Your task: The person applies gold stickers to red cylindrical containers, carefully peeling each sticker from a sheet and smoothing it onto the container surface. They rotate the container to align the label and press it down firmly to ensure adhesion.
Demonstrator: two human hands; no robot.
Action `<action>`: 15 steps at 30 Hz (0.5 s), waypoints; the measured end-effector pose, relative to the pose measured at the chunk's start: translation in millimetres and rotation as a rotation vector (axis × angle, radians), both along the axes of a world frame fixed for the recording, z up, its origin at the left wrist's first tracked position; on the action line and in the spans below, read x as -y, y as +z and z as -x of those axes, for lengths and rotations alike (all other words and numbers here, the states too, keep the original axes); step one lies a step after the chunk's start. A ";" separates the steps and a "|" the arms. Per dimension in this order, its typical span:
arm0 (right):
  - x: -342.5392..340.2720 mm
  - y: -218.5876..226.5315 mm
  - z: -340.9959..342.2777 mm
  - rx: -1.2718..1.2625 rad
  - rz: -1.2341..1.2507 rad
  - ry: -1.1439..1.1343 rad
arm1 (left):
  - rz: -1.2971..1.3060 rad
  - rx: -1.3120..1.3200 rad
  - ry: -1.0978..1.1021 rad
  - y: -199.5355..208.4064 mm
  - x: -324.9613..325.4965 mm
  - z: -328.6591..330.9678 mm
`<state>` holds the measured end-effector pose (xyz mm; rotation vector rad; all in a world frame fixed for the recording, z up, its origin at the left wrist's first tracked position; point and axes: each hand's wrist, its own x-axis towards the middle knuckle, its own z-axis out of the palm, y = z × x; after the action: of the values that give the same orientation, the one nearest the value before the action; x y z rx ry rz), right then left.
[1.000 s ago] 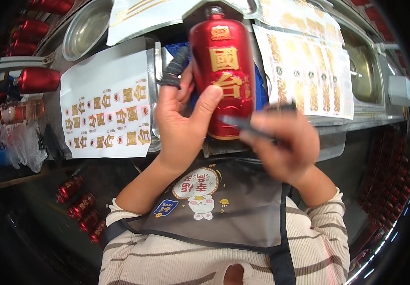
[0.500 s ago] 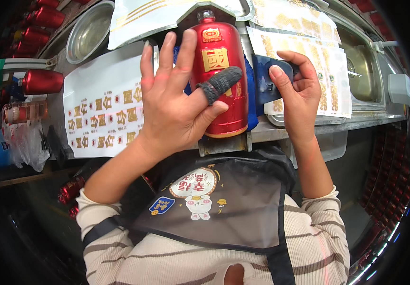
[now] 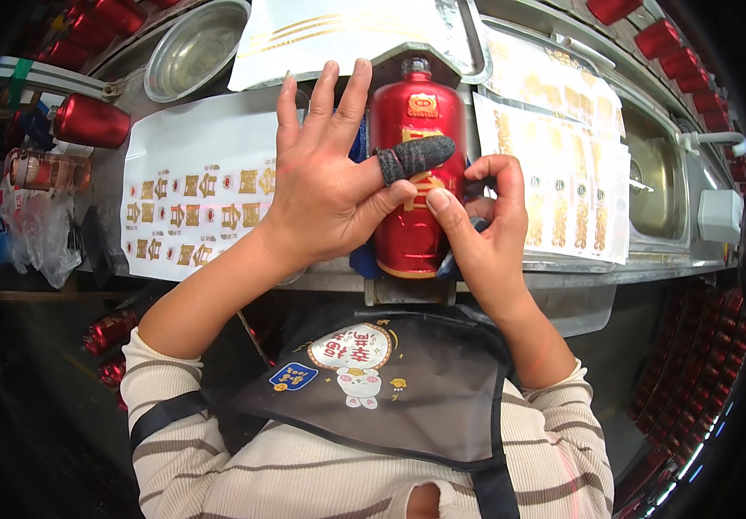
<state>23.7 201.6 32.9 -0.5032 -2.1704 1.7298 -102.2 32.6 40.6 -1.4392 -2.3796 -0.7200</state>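
A glossy red bottle point(image 3: 406, 227) with raised gold lettering lies on its back in a metal holder, its neck pointing away from me. My left hand point(image 3: 325, 182) is open, fingers spread, at the bottle's left side. Its index finger wears a dark knitted finger cot point(image 3: 420, 157) and lies across the gold characters; the thumb tip touches the lettering just below. At the bottle's right side my right hand point(image 3: 485, 238) has its thumb at the lower character and its other fingers curled. A dark blue flat piece point(image 3: 479, 223) shows between them, mostly hidden.
White sheets of gold stickers lie left point(image 3: 191, 147), right point(image 3: 554, 190) and at the back point(image 3: 329, 39). A metal bowl point(image 3: 195, 52) stands back left, a sink point(image 3: 656, 177) far right. Another red bottle point(image 3: 92, 119) lies at the left; rows of red bottles point(image 3: 693, 346) stand below right.
My right hand has moved left with the dark blue flat piece, from beside the bottle to its right edge. My left index finger still lies on the lettering. The view has shifted slightly.
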 end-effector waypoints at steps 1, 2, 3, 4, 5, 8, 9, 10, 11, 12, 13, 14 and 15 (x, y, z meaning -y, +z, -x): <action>0.3 0.4 -0.3 0.008 0.032 0.008 | 0.006 0.007 -0.005 -1.7 0.1 3.5; 0.3 0.9 -1.8 0.018 0.064 0.009 | -0.013 0.027 -0.009 -2.5 -0.7 6.1; 0.2 1.7 -2.2 0.028 0.097 0.010 | -0.032 0.046 -0.013 -3.1 -1.8 8.6; 1.6 2.6 -1.1 0.010 0.123 0.012 | -0.051 0.066 -0.018 -3.9 -2.8 10.9; 3.4 3.5 -0.7 -0.004 0.148 0.008 | -0.057 0.107 -0.017 -6.1 -2.2 11.3; -0.5 -0.8 -0.3 -0.006 0.078 0.025 | -0.038 0.190 -0.007 -12.2 12.8 10.4; -0.9 -0.2 -0.6 -0.001 0.074 0.030 | -0.007 0.190 0.000 -13.7 19.7 11.4; -1.0 0.3 -1.1 0.003 0.069 0.035 | 0.023 0.190 0.008 -13.8 23.3 10.2; 0.8 -0.3 -0.6 -0.008 0.137 0.038 | 0.006 0.193 0.027 -8.0 21.8 5.8; 0.9 1.5 -0.5 0.001 0.118 0.039 | 0.000 0.166 0.014 -0.3 18.1 3.2; 1.0 3.5 -0.6 0.009 0.099 0.040 | -0.007 0.140 0.002 7.4 13.4 0.9; 0.7 5.5 -0.6 0.018 0.078 0.041 | -0.014 0.114 -0.010 12.1 8.8 -1.0; 0.9 5.0 -0.3 0.003 0.059 0.045 | -0.015 0.109 -0.041 13.0 4.3 0.9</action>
<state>24.1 200.7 37.8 -0.4757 -2.1541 1.8218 -103.0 28.3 53.6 -1.4817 -2.4256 -0.8456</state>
